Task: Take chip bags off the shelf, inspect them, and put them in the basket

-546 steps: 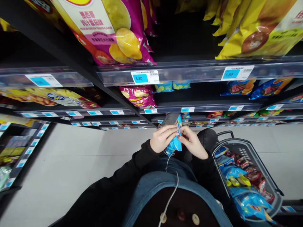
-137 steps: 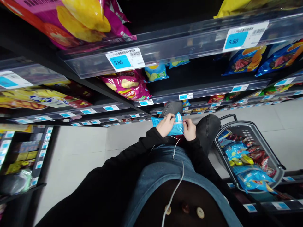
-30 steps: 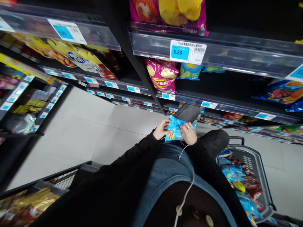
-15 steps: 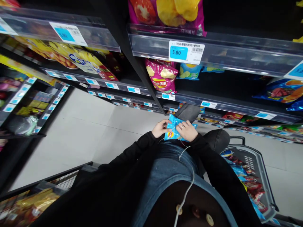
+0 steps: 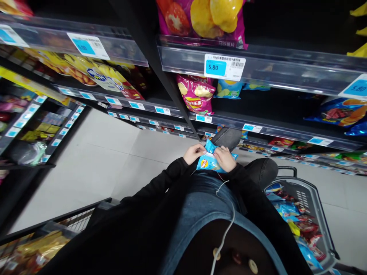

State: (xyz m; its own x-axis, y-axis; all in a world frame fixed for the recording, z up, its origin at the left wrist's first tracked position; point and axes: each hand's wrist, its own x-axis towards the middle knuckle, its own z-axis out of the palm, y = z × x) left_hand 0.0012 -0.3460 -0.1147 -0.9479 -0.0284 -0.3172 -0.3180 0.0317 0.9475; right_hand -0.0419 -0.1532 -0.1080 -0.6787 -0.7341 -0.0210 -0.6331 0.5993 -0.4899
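A light blue bag of chips (image 5: 210, 163) with a round red and yellow logo lies across my lap, between both hands. My left hand (image 5: 194, 153) pinches its left side near a pale strip across the bag. My right hand (image 5: 225, 158), with a ring on one finger, grips the bag's upper right part, fingers curled over it. The bag's top part folds up beyond the strip. Part of the bag is hidden under my right hand. A thin white cord (image 5: 229, 225) hangs down my front and passes close below the bag.
To my right, a grey basket (image 5: 323, 214) on the floor holds several blue, red and yellow snack packs. Shelves ahead carry a magenta chip bag (image 5: 197, 94) and price labels. A black wire rack (image 5: 83, 218) with golden packs stands at lower left. My knee (image 5: 262, 171) is beside the basket.
Over the last second the bag has been folded at its upper part, and a pale strip shows now. My left hand's fingers have shifted up along it. Earlier the bag was turned differently.
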